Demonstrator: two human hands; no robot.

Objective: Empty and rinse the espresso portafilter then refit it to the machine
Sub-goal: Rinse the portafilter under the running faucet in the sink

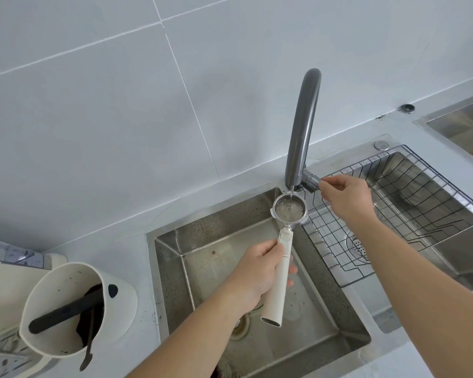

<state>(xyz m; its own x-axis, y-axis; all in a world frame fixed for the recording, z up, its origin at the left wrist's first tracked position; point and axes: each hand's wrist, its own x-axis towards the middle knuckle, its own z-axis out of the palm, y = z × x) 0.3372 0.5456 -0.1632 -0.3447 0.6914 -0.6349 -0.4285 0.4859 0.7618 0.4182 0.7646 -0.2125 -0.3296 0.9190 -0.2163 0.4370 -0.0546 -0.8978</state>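
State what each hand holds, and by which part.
The left hand grips the portafilter by its white handle; the right hand pinches the tap by its side lever.

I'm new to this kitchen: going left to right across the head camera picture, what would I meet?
White knock box → left hand on the portafilter handle, over the left sink → right hand at the tap lever → wire rack.

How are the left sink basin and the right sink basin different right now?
The left basin is bare steel with brown specks, while the right basin holds a wire rack. The portafilter is being rinsed over the left basin; nothing is over the right. Both are square stainless steel.
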